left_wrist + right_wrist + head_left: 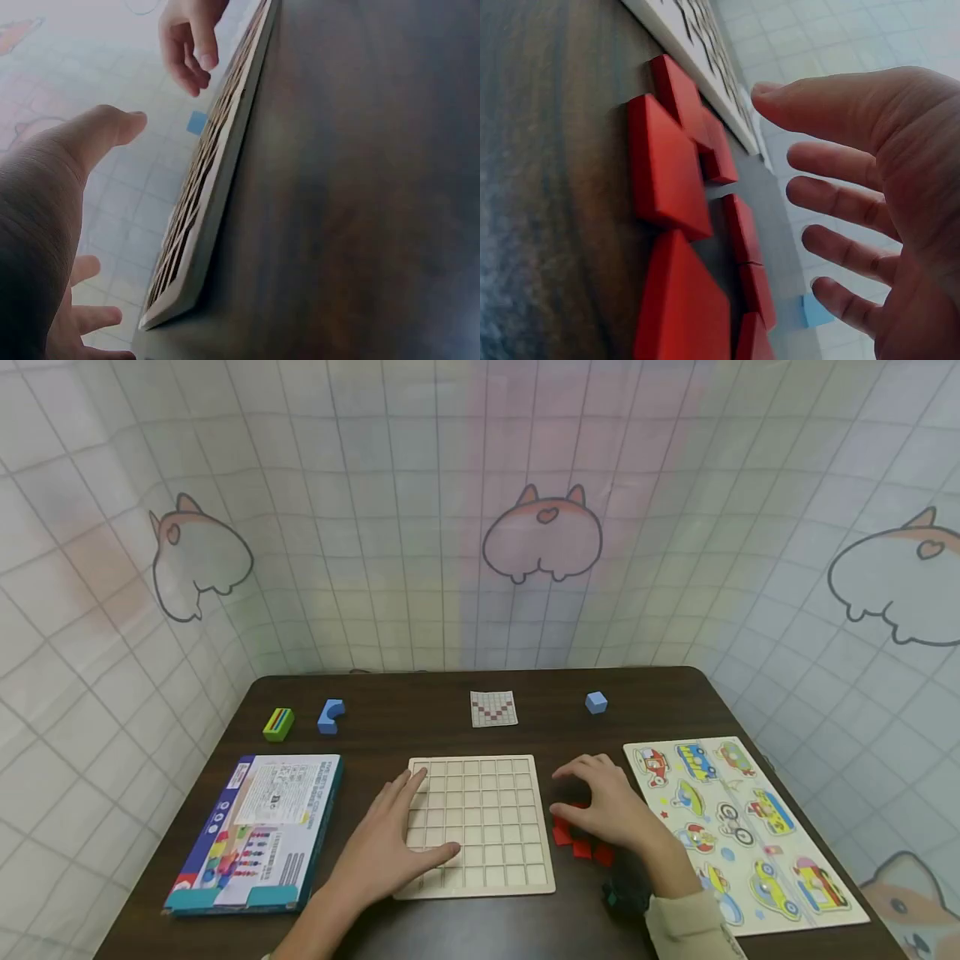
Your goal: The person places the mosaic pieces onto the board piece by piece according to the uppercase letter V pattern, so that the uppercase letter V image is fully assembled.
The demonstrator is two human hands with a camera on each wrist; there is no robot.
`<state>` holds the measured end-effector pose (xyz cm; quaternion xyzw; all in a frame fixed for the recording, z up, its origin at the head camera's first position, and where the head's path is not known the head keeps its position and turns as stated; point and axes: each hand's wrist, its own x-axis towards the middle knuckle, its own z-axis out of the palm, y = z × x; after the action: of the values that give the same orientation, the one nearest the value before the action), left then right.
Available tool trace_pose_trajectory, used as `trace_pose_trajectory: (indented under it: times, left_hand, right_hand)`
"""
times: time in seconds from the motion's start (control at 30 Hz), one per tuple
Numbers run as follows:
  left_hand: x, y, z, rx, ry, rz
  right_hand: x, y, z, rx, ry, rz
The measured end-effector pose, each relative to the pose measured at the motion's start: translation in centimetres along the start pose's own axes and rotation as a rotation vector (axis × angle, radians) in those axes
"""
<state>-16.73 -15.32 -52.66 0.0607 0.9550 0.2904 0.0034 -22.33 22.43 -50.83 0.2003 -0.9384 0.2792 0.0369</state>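
Observation:
A pale wooden grid board (495, 827) lies at the middle of the dark table (420, 718). My left hand (397, 839) rests flat on the board's left part, fingers straight; the left wrist view shows its thumb (105, 131) beside the board's edge (217, 180). Several red square tiles (577, 845) lie just right of the board. My right hand (603, 802) hovers over them with relaxed, spread fingers (832, 187) and holds nothing. The red tiles (667, 172) lie close together beside the board (697, 30).
A small pattern card (493, 708) and a blue cube (596, 702) lie behind the board. At the back left are a blue arch block (331, 716) and a green block (278, 723). A game box (255, 831) lies left, a vehicle puzzle (738, 827) right.

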Motion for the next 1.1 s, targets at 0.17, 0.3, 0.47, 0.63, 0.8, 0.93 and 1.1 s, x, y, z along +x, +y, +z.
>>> trace_pose_trajectory:
  times: [0.17, 0.3, 0.47, 0.63, 0.8, 0.93, 1.1]
  left_hand:
    - [-1.0, -0.4, -0.3, -0.008, -0.018, -0.024]
    - [-2.1, -0.9, -0.2, -0.008, -0.033, -0.035]
    - [-3.1, -1.2, -0.2, 0.020, -0.042, 0.002]
    - [-3.6, -1.4, -0.1, 0.041, -0.042, 0.028]
    - [-3.7, -1.7, 0.0, 0.046, -0.029, 0.040]
    - [-3.6, -1.8, 0.0, 0.043, -0.040, 0.037]
    - [-3.5, -2.0, 0.0, 0.049, -0.050, 0.045]
  right_hand:
    - [0.2, 0.0, 0.1, -0.031, -0.021, 0.012]
    - [0.2, 0.0, 0.2, -0.047, -0.036, 0.013]
    - [0.0, 0.0, 0.2, -0.070, -0.048, 0.014]
    - [-0.1, 0.0, 0.2, -0.059, -0.064, 0.003]
    - [-0.4, 0.2, -0.3, -0.048, -0.095, 0.005]
    - [-0.6, 0.3, -0.5, -0.036, -0.122, 0.005]
    - [-0.5, 0.3, -0.5, -0.010, -0.137, 0.022]
